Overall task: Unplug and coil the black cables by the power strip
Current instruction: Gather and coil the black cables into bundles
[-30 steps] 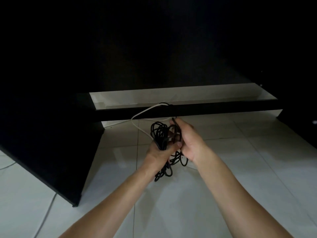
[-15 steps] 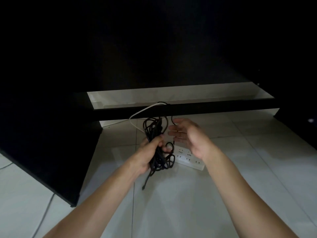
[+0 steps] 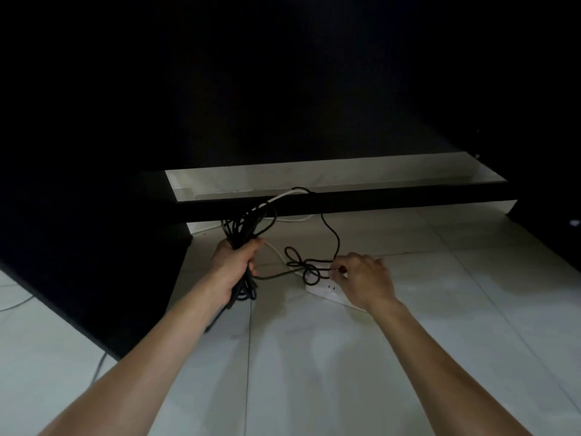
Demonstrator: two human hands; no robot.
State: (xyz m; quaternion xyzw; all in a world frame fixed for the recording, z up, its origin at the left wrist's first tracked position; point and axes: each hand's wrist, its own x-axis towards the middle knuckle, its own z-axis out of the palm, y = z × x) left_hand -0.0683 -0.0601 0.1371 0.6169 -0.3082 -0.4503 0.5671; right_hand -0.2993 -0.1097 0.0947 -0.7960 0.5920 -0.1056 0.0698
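My left hand (image 3: 236,261) is closed around a bundle of coiled black cable (image 3: 242,228), held upright above the floor, with loops sticking out above and below the fist. A loose black cable (image 3: 333,234) runs from the dark crossbar down to a small tangle beside the white power strip (image 3: 327,291) on the tiles. My right hand (image 3: 364,278) hovers over the strip and pinches the end of that loose cable between thumb and fingers. Most of the strip is hidden under this hand.
A dark desk crossbar (image 3: 345,202) spans the scene low over the floor, and a black side panel (image 3: 94,262) stands at the left. A white cord (image 3: 283,196) loops over the bar. Thin grey cords (image 3: 15,303) lie on the pale tiles at far left.
My left hand carried the coiled bundle to the left. My right hand left the bundle, dropped toward the power strip and pinched the loose cable, which now trails out over the floor.
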